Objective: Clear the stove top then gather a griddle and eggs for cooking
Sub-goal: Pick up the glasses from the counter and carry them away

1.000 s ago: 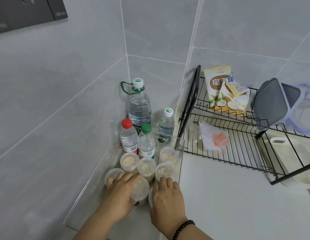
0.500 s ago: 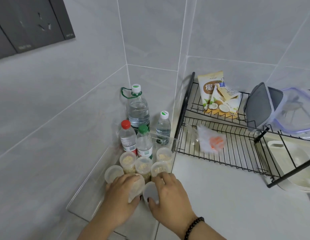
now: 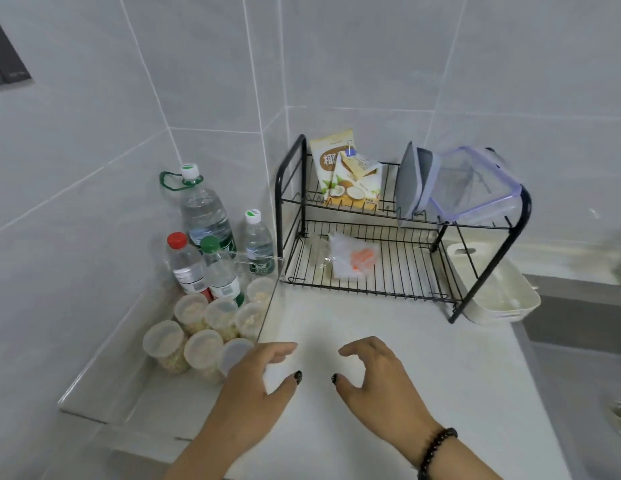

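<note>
No stove, griddle or eggs are in view. My left hand (image 3: 257, 382) hovers over the white counter (image 3: 388, 327) beside the right wall of a clear plastic bin (image 3: 104, 393), fingers loosely curled, holding nothing. My right hand (image 3: 375, 375) hovers a little to its right, also empty with relaxed fingers, a dark bead bracelet at the wrist. Inside the bin stand several small lidded jars of pale grains (image 3: 203, 353) and several water bottles (image 3: 203, 209) behind them.
A black two-tier wire rack (image 3: 399, 282) stands at the back, holding coconut snack bags (image 3: 350, 174), a grey lid, a clear lidded box (image 3: 475, 185) and a small plastic packet (image 3: 354, 261). A cream tray (image 3: 503, 292) sits by its right side. Grey tiled walls enclose the corner.
Both hands have let go of the small jars in the bin and drawn back to the right over the counter. The camera view has shifted right.
</note>
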